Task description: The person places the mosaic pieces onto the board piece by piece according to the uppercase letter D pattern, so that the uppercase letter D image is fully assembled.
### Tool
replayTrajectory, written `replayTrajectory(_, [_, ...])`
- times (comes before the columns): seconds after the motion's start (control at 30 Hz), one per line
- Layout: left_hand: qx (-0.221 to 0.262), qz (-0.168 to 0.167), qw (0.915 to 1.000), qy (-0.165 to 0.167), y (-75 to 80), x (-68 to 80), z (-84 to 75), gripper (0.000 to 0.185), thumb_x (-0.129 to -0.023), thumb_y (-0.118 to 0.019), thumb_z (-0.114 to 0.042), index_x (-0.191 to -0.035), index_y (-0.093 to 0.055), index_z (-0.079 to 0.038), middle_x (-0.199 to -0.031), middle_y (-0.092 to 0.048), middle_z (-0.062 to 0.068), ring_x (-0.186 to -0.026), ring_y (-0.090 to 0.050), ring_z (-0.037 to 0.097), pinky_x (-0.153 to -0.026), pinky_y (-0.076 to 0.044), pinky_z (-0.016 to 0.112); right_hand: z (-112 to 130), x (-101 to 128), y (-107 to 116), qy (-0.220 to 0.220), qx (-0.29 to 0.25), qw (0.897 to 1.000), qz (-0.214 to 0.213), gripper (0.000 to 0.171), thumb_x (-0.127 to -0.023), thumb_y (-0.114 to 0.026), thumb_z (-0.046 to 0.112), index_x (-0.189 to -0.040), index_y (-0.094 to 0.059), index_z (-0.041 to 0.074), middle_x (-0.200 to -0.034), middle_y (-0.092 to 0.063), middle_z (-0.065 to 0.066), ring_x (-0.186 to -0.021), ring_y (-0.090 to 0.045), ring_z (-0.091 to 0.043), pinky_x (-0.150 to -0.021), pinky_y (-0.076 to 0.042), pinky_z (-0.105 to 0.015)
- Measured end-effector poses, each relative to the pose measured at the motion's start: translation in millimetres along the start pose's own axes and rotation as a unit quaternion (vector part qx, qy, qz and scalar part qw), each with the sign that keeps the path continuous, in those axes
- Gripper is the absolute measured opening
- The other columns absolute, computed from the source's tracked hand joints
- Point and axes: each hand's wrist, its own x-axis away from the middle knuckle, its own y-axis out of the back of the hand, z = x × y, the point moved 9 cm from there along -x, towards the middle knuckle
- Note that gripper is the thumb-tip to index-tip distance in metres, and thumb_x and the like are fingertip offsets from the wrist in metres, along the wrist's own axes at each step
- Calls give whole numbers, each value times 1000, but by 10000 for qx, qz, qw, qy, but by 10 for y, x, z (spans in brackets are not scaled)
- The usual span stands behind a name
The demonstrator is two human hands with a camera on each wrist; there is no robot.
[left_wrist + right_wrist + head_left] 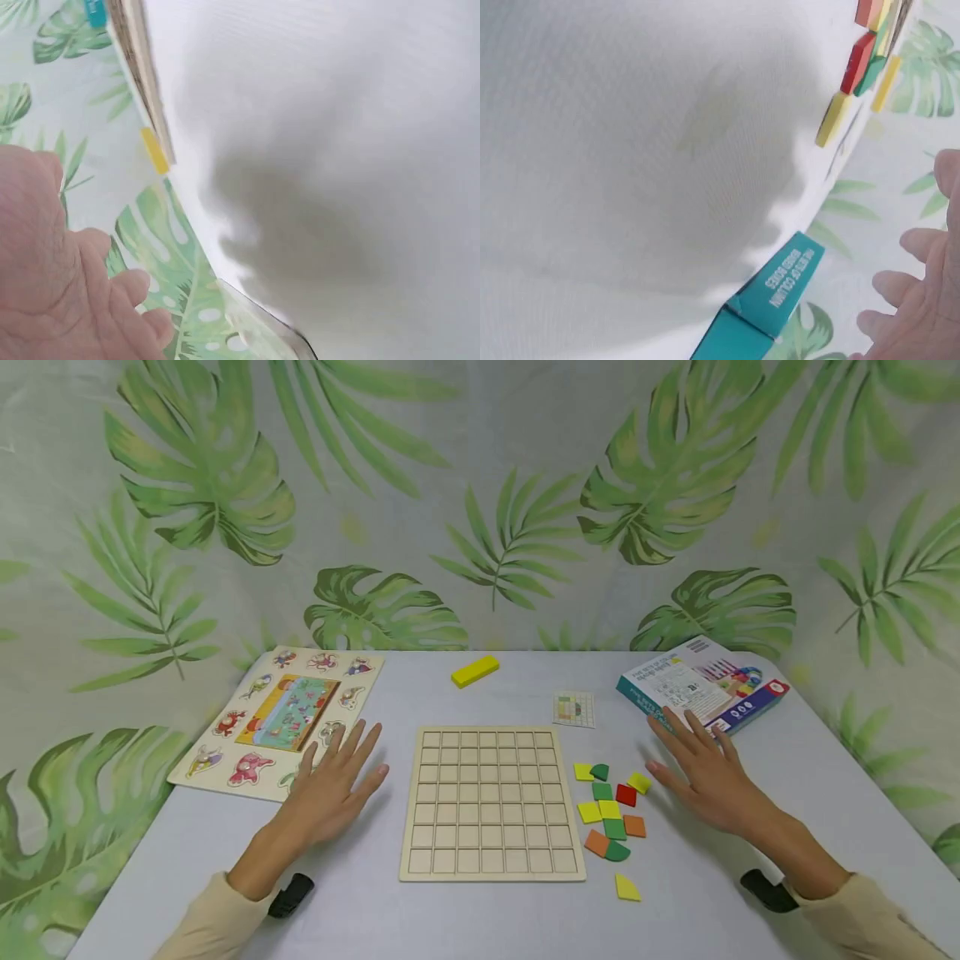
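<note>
The left hand [330,785] lies flat on the white table [480,910] with its fingers spread and straight, holding nothing; its fingertips reach the near edge of the animal peg puzzle [281,718], and the wooden grid board [491,802] lies just beside it to the right. The right hand [705,772] is likewise open and spread, palm down, gripping nothing. Its fingertips lie close to the teal game box [701,685], whose near corner sits just beyond them, and the cluster of coloured tiles [611,814], yellow, green, red and orange, lies just to its left, between the hand and the grid board. One yellow tile [627,887] sits apart, nearer the person. Farther back, a small pattern card [574,708] lies near the board's far right corner, and a yellow block [475,671] rests beyond the board.
</note>
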Motion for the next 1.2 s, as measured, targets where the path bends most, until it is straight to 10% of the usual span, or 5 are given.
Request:
replayTrajectory(0.37, [1047, 481, 9932, -139, -162, -90, -121, 71, -105, -34, -56, -163, -11, -21, -169, -11, 14, -155, -2, 42, -117, 2, 70, 103, 2, -94, 74, -150, 9998, 127, 72, -101, -55, 43, -161, -24, 18, -164, -23, -22, -146, -20, -51, -113, -8, -75])
replayTrajectory(0.67, [2397, 1701, 9552, -349, -378, -194, -285, 75, -107, -33, -51, -162, 5, -19, -169, 3, 12, -153, 13, 42, -115, 10, 71, 264, -16, -152, 276, -564, 9971, 425, 71, -99, -56, 49, -159, -31, 19, -160, -35, -18, -144, -29, -48, -110, -27, -72])
replayTrajectory(0.97, [2459, 2299, 9412, -284, -481, -227, -283, 73, -106, -27, -56, -162, 6, -22, -170, 1, 6, -154, 17, 36, -118, 12, 65, 279, -84, -229, 271, -1102, 9869, 1144, 63, -99, -60, 43, -150, -46, 8, -152, -47, -20, -140, -41, -48, -108, -36, -67])
replayTrajectory(1.2, [2108, 2418, 9441, -752, -506, -176, -289, 105, -91, -67, -52, -163, 0, -16, -170, 3, 9, -152, 22, 39, -117, 14, 66, 298, -118, -225, 497, -1082, 9836, 1357, 61, -95, -66, 41, -146, -52, 10, -147, -53, -19, -136, -46, -46, -107, -39, -66])
